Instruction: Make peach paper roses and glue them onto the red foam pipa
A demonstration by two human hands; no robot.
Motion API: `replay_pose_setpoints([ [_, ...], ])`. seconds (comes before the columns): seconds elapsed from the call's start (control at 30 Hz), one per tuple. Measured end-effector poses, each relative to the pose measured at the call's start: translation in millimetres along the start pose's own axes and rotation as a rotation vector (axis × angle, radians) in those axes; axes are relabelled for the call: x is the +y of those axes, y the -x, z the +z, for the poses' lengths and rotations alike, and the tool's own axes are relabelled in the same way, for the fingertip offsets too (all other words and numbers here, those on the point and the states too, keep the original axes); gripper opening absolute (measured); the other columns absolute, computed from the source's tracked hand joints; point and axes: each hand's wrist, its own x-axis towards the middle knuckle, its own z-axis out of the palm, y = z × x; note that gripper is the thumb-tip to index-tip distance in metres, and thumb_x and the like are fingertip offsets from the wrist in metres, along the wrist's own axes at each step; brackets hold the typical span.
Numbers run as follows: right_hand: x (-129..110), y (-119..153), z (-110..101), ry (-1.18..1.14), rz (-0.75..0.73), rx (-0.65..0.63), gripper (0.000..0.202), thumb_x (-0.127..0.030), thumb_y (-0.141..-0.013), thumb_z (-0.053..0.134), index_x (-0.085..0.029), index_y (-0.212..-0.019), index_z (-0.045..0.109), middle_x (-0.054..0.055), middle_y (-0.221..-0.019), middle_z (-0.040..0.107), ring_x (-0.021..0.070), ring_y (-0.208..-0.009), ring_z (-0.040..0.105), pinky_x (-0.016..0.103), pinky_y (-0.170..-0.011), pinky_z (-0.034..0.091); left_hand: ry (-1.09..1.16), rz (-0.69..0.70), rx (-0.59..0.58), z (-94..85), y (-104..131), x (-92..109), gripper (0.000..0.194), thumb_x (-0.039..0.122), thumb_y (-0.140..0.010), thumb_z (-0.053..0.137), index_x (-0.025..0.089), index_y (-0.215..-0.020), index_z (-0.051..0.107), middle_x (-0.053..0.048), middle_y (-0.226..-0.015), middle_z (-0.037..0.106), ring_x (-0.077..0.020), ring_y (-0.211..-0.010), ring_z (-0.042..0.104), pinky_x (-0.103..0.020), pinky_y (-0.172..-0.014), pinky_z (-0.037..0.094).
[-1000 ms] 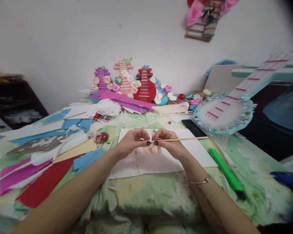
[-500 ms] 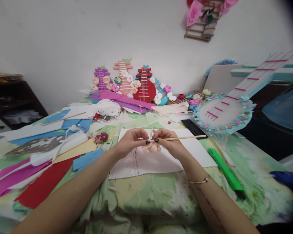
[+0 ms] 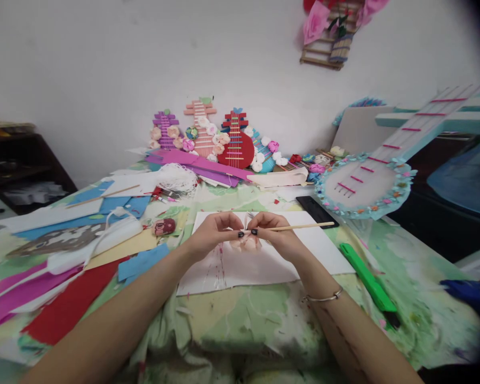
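Observation:
Over a white sheet of paper (image 3: 280, 269), my left hand (image 3: 218, 230) and my right hand (image 3: 279, 230) meet thumb to thumb, both closed in a pinch. A thin wooden stick (image 3: 304, 227) runs out to the right from under my right fingers. Its other end lies between the two thumbs. A narrow pale pink strip (image 3: 245, 221) stands up between my fingertips at that end, pinched by the left hand too. Pale pink petal-like pieces (image 3: 246, 245) lie on the sheet just below the thumbs. The fingers partly hide the strip and the stick's tip.
A green box cutter (image 3: 368, 280) and a black phone (image 3: 317, 211) lie to the right. Coloured paper pieces, including a red one (image 3: 74, 304), cover the left side. Behind are white string (image 3: 176, 180) and decorated model lutes (image 3: 236, 146). A larger blue-trimmed one (image 3: 366, 184) stands right.
Both hands keep their pinch at the stick's end, with only slight finger movement. The whole view has shifted a little.

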Motion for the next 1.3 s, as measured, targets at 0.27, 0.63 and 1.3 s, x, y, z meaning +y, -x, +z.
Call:
replay_pose_setpoints([
  [0.27, -0.3, 0.3, -0.2, 0.057, -0.014, 0.015, 0.018, -0.03, -0.073, 0.074, -0.016, -0.078, 0.065, 0.001, -0.073, 0.063, 0.0107, -0.064, 0.056, 0.024, -0.061, 0.043, 0.006, -0.018, 0.022, 0.2, -1.8, -1.4, 0.025, 0.026, -0.063, 0.079, 0.013, -0.075, 0.061, 0.001, -0.067, 0.062, -0.0092, -0.059, 0.057, -0.02, -0.056, 0.042],
  [0.63, 1.7, 0.0, -0.8, 0.083, -0.018, 0.002, 0.017, -0.029, -0.072, 0.074, -0.016, -0.077, 0.065, 0.002, -0.077, 0.065, 0.0119, -0.065, 0.058, 0.025, -0.062, 0.046, -0.048, -0.079, 0.072, 0.9, -1.8, -0.3, 0.025, 0.027, -0.058, 0.082, 0.012, -0.068, 0.065, -0.002, -0.063, 0.067, -0.0108, -0.053, 0.058, -0.022, -0.05, 0.043],
  [1.3, 0.3, -0.2, 0.9, 0.072, 0.024, 0.021, 0.014, -0.026, -0.069, 0.076, -0.016, -0.075, 0.068, 0.0, -0.064, 0.064, 0.011, -0.056, 0.057, 0.024, -0.056, 0.043, -0.152, -0.13, 0.081, 2.8, -1.6, 3.2, 0.017, 0.027, -0.06, 0.081, 0.013, -0.069, 0.075, -0.003, -0.059, 0.068, -0.0098, -0.051, 0.054, -0.021, -0.049, 0.04],
])
